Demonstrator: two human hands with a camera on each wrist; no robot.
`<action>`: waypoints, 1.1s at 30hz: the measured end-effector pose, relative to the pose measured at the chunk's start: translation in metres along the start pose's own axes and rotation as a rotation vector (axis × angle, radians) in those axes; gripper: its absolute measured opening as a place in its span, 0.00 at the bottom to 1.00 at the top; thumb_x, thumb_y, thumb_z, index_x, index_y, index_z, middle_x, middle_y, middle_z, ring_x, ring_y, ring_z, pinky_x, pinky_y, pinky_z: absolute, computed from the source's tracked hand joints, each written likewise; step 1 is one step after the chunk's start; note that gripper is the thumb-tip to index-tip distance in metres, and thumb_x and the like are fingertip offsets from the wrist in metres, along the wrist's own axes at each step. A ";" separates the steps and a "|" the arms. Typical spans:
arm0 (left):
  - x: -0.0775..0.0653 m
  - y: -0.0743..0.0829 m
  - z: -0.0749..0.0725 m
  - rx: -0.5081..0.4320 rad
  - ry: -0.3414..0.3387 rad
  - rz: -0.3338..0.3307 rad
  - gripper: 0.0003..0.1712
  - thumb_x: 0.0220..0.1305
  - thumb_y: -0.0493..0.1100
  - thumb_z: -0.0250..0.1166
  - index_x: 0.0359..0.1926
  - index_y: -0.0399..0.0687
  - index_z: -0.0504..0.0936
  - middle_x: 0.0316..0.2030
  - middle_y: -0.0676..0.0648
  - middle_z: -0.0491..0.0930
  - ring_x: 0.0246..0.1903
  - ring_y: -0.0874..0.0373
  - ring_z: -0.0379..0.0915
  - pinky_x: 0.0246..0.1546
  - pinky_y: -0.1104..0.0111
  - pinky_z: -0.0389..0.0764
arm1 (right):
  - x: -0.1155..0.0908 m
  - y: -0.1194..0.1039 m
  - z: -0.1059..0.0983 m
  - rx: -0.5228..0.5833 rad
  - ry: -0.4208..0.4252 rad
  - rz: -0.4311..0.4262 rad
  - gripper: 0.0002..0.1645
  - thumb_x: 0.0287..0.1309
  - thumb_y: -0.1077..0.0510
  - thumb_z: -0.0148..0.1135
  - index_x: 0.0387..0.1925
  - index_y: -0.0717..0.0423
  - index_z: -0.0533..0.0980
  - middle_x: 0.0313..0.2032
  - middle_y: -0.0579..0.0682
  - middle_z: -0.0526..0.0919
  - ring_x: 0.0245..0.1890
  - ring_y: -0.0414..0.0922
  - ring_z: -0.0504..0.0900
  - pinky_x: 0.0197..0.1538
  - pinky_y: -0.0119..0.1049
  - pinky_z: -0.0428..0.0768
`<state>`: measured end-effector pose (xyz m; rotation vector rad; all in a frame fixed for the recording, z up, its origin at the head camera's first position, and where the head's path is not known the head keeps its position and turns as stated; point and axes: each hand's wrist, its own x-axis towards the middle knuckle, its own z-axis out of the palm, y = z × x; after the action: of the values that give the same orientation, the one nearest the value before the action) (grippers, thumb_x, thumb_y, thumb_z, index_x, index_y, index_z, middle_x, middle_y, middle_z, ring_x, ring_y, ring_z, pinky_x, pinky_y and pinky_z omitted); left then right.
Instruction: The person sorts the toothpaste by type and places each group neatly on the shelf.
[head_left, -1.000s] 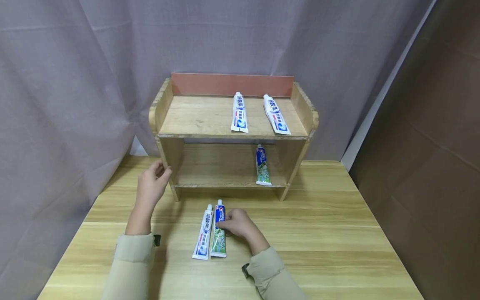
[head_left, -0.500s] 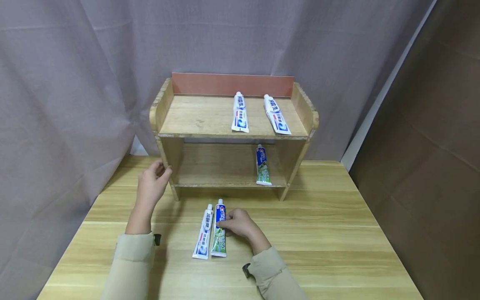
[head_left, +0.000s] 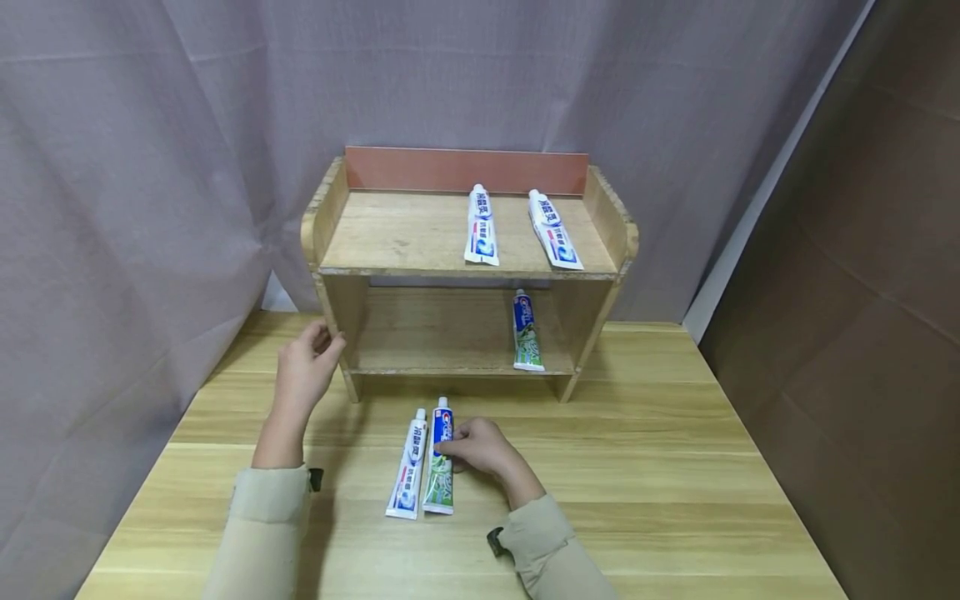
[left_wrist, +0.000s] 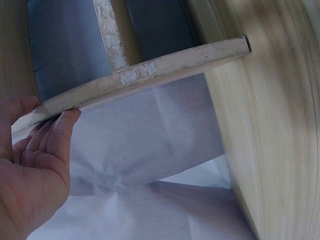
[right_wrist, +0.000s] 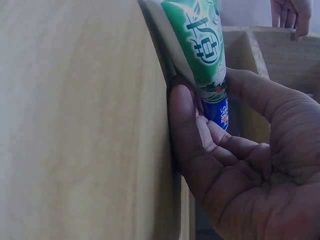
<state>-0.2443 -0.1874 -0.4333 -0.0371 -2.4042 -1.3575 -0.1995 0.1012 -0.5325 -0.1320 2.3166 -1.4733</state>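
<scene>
My right hand (head_left: 483, 450) pinches a blue and green toothpaste tube (head_left: 440, 483) between thumb and fingers, on the table in front of the shelf. In the right wrist view the green end of this toothpaste tube (right_wrist: 200, 42) stands out past the fingers. Just left of it lies a white toothpaste tube (head_left: 407, 471), cap pointing toward the shelf. My left hand (head_left: 303, 367) holds the front edge of the left side panel of a small wooden shelf (head_left: 397, 242); in the left wrist view, thumb and fingers lie on opposite sides of the panel (left_wrist: 165, 67).
Two white toothpaste tubes (head_left: 482, 225) lie on the upper board, toward its middle and right. Another blue and green tube (head_left: 527, 333) is on the lower board's right side. A grey curtain (head_left: 450, 75) hangs behind, and a brown cloth (head_left: 847, 292) borders the table's right.
The blue and green tube in my right hand has edged very slightly toward the shelf and away from the white tube. My left hand keeps its hold on the side panel.
</scene>
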 end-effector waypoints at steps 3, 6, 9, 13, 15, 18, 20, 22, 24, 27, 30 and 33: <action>0.000 0.000 0.001 -0.004 0.000 0.001 0.19 0.71 0.43 0.62 0.56 0.36 0.80 0.53 0.32 0.81 0.54 0.38 0.80 0.55 0.52 0.82 | 0.000 0.000 -0.001 0.000 -0.001 0.002 0.21 0.57 0.54 0.74 0.17 0.56 0.73 0.23 0.51 0.83 0.21 0.43 0.82 0.28 0.34 0.86; 0.000 0.000 0.000 -0.002 -0.001 0.001 0.19 0.71 0.44 0.62 0.56 0.36 0.80 0.53 0.32 0.81 0.54 0.39 0.80 0.54 0.52 0.82 | -0.001 -0.001 -0.001 0.007 -0.005 -0.003 0.20 0.57 0.54 0.74 0.18 0.59 0.75 0.23 0.52 0.83 0.22 0.44 0.83 0.28 0.35 0.86; 0.000 0.001 0.001 0.001 0.000 0.001 0.19 0.71 0.44 0.62 0.56 0.37 0.80 0.53 0.33 0.81 0.54 0.40 0.80 0.54 0.53 0.82 | -0.002 -0.002 -0.002 0.012 -0.009 -0.003 0.20 0.56 0.54 0.74 0.20 0.61 0.76 0.24 0.52 0.83 0.23 0.45 0.83 0.29 0.36 0.87; 0.000 0.000 0.001 -0.002 0.008 0.000 0.18 0.70 0.44 0.62 0.56 0.37 0.81 0.53 0.33 0.82 0.54 0.40 0.81 0.54 0.53 0.82 | -0.003 -0.003 -0.002 0.023 -0.006 -0.005 0.19 0.56 0.54 0.74 0.21 0.61 0.76 0.25 0.53 0.83 0.24 0.46 0.84 0.31 0.38 0.88; 0.001 -0.001 0.002 -0.004 0.010 0.000 0.18 0.70 0.44 0.62 0.56 0.37 0.81 0.53 0.33 0.82 0.54 0.40 0.81 0.54 0.53 0.82 | -0.003 -0.003 -0.003 0.030 -0.001 -0.008 0.18 0.55 0.55 0.74 0.21 0.61 0.76 0.26 0.52 0.83 0.25 0.46 0.84 0.32 0.38 0.88; 0.000 -0.001 0.001 -0.001 0.011 0.002 0.18 0.71 0.44 0.62 0.56 0.37 0.81 0.53 0.33 0.82 0.54 0.40 0.80 0.54 0.52 0.82 | -0.004 -0.003 -0.005 0.040 0.005 -0.011 0.17 0.55 0.56 0.74 0.22 0.60 0.76 0.26 0.52 0.82 0.25 0.46 0.83 0.32 0.39 0.88; 0.000 -0.001 0.001 -0.002 0.009 0.006 0.18 0.71 0.44 0.61 0.56 0.37 0.80 0.53 0.33 0.82 0.54 0.40 0.80 0.54 0.52 0.82 | -0.005 -0.005 -0.006 0.043 0.005 -0.008 0.16 0.55 0.56 0.74 0.22 0.60 0.76 0.26 0.52 0.82 0.25 0.46 0.83 0.32 0.39 0.88; 0.000 -0.001 0.000 -0.003 0.008 0.008 0.18 0.71 0.44 0.61 0.56 0.37 0.80 0.53 0.33 0.82 0.54 0.40 0.80 0.54 0.52 0.82 | -0.005 -0.006 -0.008 0.041 0.005 -0.002 0.16 0.55 0.55 0.74 0.23 0.60 0.77 0.26 0.52 0.82 0.25 0.46 0.83 0.32 0.39 0.88; 0.000 0.000 0.000 -0.004 0.006 0.010 0.19 0.71 0.44 0.61 0.56 0.37 0.80 0.53 0.33 0.82 0.54 0.40 0.80 0.54 0.52 0.82 | -0.006 -0.008 -0.009 0.037 0.004 0.005 0.16 0.55 0.54 0.74 0.24 0.60 0.77 0.26 0.52 0.82 0.26 0.46 0.83 0.33 0.40 0.88; 0.000 0.000 0.000 -0.006 0.003 0.008 0.19 0.70 0.45 0.61 0.56 0.38 0.80 0.53 0.33 0.82 0.54 0.40 0.80 0.54 0.53 0.82 | -0.007 -0.011 -0.011 0.035 0.001 0.008 0.16 0.55 0.54 0.74 0.26 0.61 0.79 0.27 0.52 0.83 0.27 0.48 0.85 0.34 0.41 0.88; 0.000 0.000 0.000 -0.010 0.001 0.011 0.19 0.70 0.45 0.61 0.56 0.38 0.80 0.53 0.33 0.82 0.54 0.40 0.80 0.54 0.53 0.82 | -0.007 -0.013 -0.014 0.035 0.004 -0.001 0.15 0.55 0.54 0.74 0.28 0.62 0.80 0.28 0.53 0.83 0.27 0.50 0.86 0.35 0.43 0.89; 0.000 0.000 0.000 -0.009 0.004 0.014 0.19 0.70 0.45 0.61 0.56 0.38 0.80 0.53 0.33 0.82 0.54 0.40 0.80 0.54 0.53 0.82 | -0.006 -0.012 -0.016 0.026 0.014 -0.013 0.15 0.55 0.54 0.74 0.29 0.63 0.80 0.28 0.53 0.83 0.27 0.50 0.86 0.35 0.43 0.89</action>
<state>-0.2438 -0.1878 -0.4334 -0.0532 -2.3905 -1.3614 -0.2013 0.1108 -0.5139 -0.1305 2.3104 -1.5148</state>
